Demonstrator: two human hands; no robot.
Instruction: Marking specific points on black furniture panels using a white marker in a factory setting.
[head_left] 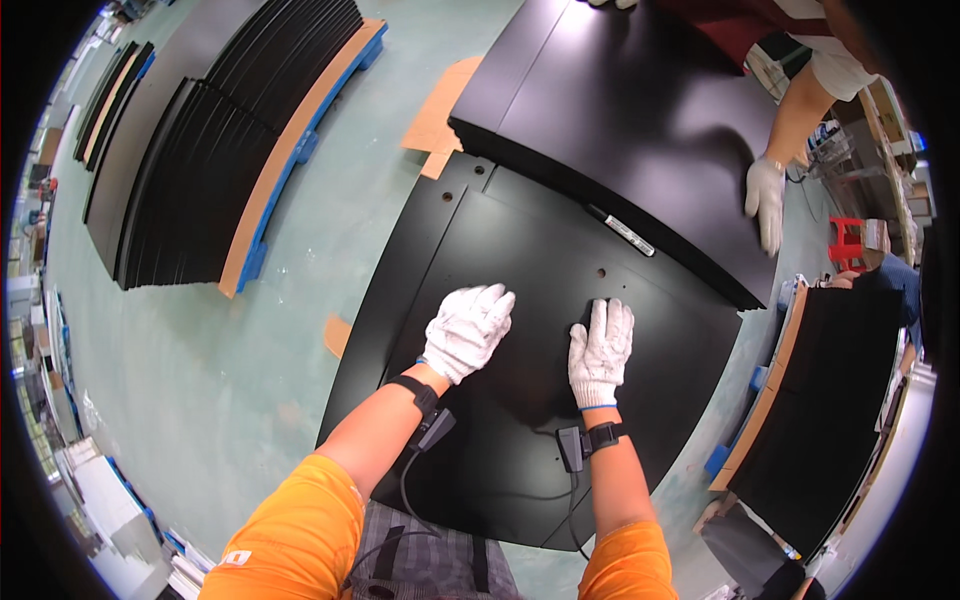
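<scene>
A large black panel [540, 400] lies in front of me, with several small holes. My left hand [468, 333], in a white knit glove, rests on its left middle, fingers slightly bent and holding nothing. Flat on the same panel, to the right, is my right hand [602, 350], gloved too, its fingers stretched out and pointing away from me. Beyond it, close to a hole in the panel, a white and black marker pen [628, 234] lies along the edge of a stack of black panels [620, 100].
A co-worker's gloved hand [766, 200] touches the far stack's right side; another glove shows at the top edge. Upright dark panels [200, 180] stand on a blue pallet [303, 147] at left, more black panels [825, 400] at right. Cardboard [440, 112] lies on the green floor.
</scene>
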